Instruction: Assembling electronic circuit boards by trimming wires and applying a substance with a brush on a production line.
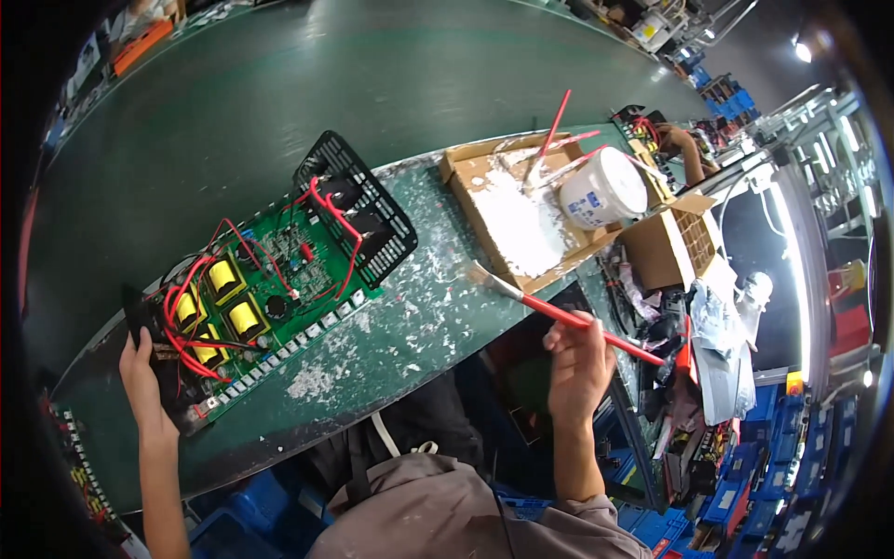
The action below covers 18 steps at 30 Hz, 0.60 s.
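A green circuit board (279, 321) lies slantwise on the bench at the left, carrying yellow-wrapped transformers (246, 318), red wires and a row of metal tabs along its near edge. Black slotted panel (380, 224) stands at its far right end; a dark end plate (168, 382) is at its near left end. My left hand (144, 377) grips that end plate at the edge. In my right hand (577, 368) is a red-handled paintbrush (549, 309), closed in the fingers. Its pale bristles point left, above the bench and apart from the board.
White paste covers the inside of a cardboard tray (453, 172), where more red-handled brushes and a white tub (603, 189) stand. White smears mark the green bench (410, 326). A cardboard box (656, 247) and clutter are at right. Another person's hand (684, 149) works on a board beyond.
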Available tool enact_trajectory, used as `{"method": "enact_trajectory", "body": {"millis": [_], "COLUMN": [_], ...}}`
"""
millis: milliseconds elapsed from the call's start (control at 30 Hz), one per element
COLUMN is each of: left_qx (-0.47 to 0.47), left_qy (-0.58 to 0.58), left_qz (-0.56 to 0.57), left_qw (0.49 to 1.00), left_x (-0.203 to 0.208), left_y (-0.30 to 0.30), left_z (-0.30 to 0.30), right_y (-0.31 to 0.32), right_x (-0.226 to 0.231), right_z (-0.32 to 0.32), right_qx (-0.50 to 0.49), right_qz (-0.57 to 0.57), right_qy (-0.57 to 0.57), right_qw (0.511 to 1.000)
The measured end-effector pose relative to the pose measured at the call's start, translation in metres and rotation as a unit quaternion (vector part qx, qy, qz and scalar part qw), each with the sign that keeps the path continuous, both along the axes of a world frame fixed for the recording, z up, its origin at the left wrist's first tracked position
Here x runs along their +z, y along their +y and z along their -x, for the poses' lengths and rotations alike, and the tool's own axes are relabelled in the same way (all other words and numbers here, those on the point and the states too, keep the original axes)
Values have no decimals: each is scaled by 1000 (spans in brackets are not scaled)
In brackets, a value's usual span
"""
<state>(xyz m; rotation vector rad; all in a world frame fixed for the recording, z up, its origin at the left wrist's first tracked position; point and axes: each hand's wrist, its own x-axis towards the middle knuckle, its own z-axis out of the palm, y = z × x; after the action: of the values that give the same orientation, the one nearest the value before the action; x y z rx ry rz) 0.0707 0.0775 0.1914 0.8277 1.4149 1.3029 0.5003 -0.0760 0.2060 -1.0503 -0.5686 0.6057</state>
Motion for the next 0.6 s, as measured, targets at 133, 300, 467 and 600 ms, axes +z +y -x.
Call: {"method": "enact_trajectory", "body": {"millis": [133,300,467,600], "left_qx": [-12,39,30,115], "left_qy": [59,-9,-58,7], "left_qz": [29,41,8,-55], "left_qw": [998,998,998,992], "left_x": [-9,-4,-1,-4], "left_y": [4,0,-4,-6], "left_z": [18,16,7,-2], "right_y": [2,23,42,58], "right_x": [17,47,48,47], "right_z": [-43,-76,-85,-102], "right_qx": [-147,-43,16,9], "right_qz": [35,191,183,143], "right_qy": [-457,-637,-592,-551], "right_qw": [876,745,785,822]}}
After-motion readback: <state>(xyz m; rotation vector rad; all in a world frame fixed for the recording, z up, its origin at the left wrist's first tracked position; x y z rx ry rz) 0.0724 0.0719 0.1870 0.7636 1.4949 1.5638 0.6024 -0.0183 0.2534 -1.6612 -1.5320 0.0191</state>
